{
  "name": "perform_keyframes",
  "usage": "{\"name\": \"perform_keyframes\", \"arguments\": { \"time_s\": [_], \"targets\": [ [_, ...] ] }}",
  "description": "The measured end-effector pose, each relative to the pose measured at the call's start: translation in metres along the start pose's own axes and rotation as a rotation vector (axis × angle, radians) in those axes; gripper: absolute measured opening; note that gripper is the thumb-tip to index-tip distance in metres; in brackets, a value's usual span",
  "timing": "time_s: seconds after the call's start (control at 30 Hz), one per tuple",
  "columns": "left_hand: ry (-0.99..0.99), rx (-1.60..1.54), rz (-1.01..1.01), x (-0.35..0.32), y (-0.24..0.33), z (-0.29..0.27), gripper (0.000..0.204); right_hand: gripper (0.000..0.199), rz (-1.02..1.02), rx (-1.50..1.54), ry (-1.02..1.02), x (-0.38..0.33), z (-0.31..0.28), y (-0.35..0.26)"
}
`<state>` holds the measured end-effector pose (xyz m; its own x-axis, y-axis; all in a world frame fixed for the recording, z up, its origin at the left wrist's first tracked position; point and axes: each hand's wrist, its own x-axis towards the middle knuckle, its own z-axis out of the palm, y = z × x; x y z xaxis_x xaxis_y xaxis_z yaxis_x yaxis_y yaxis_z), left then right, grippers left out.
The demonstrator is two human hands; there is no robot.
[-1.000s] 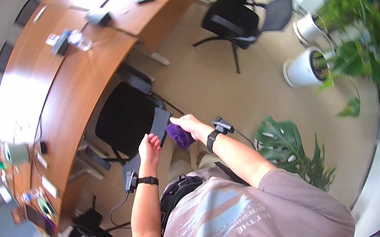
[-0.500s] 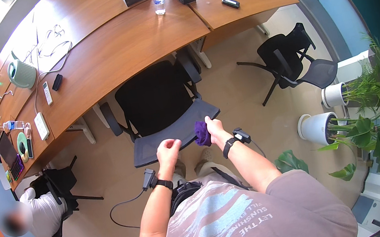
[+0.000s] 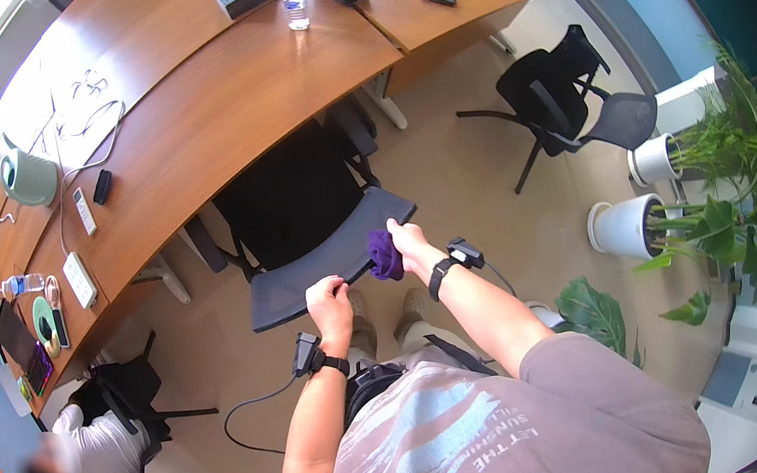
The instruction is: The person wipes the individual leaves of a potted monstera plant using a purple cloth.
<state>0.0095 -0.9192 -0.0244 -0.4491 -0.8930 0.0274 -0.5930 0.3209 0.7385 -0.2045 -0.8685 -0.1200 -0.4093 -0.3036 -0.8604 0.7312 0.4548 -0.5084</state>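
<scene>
The right hand (image 3: 413, 244) is pinching purple cloth (image 3: 384, 257), ideally firmly against slipping, while the left hand (image 3: 328, 305) is pinching too, contents unclear.

Left grip (image 3: 326, 300) curled, right grip (image 3: 410, 244) closed

I see a deep purple cloth (image 3: 385, 256), an orange-brown tabletop (image 3: 218, 128), a chair (image 3: 291, 201) in black and slate grey, a mauve-grey shirt (image 3: 562, 417) streaked pale blue, white pots (image 3: 622, 229), green leaves (image 3: 712, 223).
</scene>
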Motion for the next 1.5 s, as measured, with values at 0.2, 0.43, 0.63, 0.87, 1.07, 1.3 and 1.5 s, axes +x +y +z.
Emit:
{"name": "perform_keyframes", "arguments": {
  "time_s": [0.2,0.43,0.63,0.87,1.07,1.3,1.5],
  "targets": [
    [-0.147,-0.081,-0.149,0.012,-0.007,0.002,0.016,0.054,0.024,0.110,-0.094,-0.070,0.012,-0.043],
    [-0.399,-0.511,-0.235,0.062,0.055,0.040,0.036,0.056,0.024,0.432,-0.004,-0.104,-0.036,-0.073],
    [-1.084,-0.765,-0.327,0.050,0.153,0.090,0.062,0.056,-0.153,0.985,-0.186,-0.157,-0.141,-0.100],
    [-1.360,-0.760,-0.370,0.015,0.237,0.167,0.046,0.054,-0.565,1.108,-0.253,-0.189,-0.232,-0.079],
    [-1.491,-0.680,-0.317,-0.016,0.305,0.208,0.036,0.047,-0.792,1.075,-0.003,-0.235,-0.270,-0.075],
    [-1.658,-0.679,-0.168,-0.036,0.354,0.270,0.022,0.036,-0.998,1.419,0.246,-0.245,-0.322,-0.064],
    [-1.992,-0.598,-0.195,-0.066,0.422,0.290,0.014,0.043,-1.204,1.655,0.371,-0.265,-0.351,-0.038]
  ]
}}
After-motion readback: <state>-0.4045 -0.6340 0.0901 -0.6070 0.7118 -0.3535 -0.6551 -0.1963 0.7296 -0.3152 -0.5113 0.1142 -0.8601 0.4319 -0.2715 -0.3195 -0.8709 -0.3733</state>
